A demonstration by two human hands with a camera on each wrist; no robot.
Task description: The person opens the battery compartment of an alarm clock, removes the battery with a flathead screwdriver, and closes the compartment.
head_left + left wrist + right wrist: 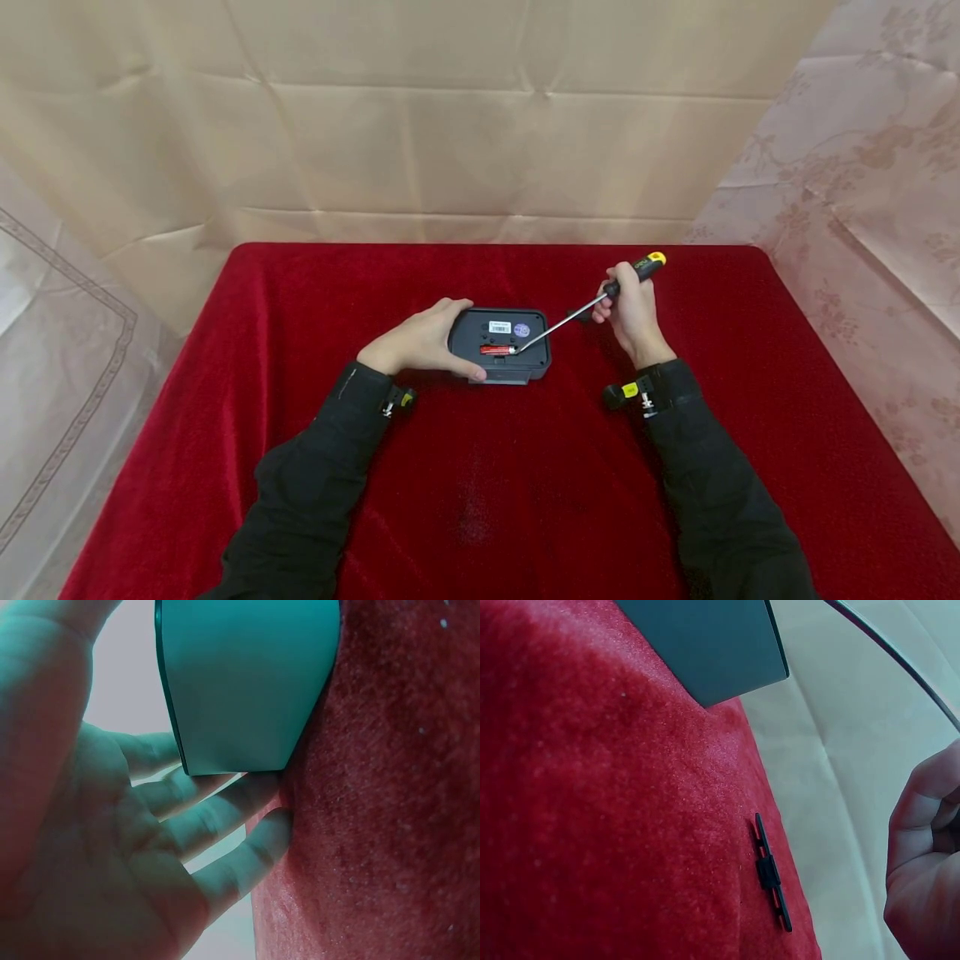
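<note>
**Screwdriver tip at battery bay of dark device, mid-table**

The right hand (633, 310) has its fingers curled tight around the black handle of a yellow-capped screwdriver with a long steel shaft (592, 304). The shaft slants down to the left; its tip rests at the end of a red cylindrical battery (497, 350) lying in an open bay on the upturned face of a dark grey rectangular plastic device (501, 343).

The left hand (420, 340) rests against the device's left side, fingers relaxed and nearly straight, thumb along the near edge; the left wrist view shows the fingertips (262, 825) under the casing, touching the cloth.

The device sits near the middle of the table, slightly toward its far edge, on a red velvet cloth (480, 500). A white barcode label (499, 327) and a round purple sticker (522, 330) lie on its face. A small black plastic cover piece (771, 871) lies on the cloth to the device's right, apart from it.
</note>
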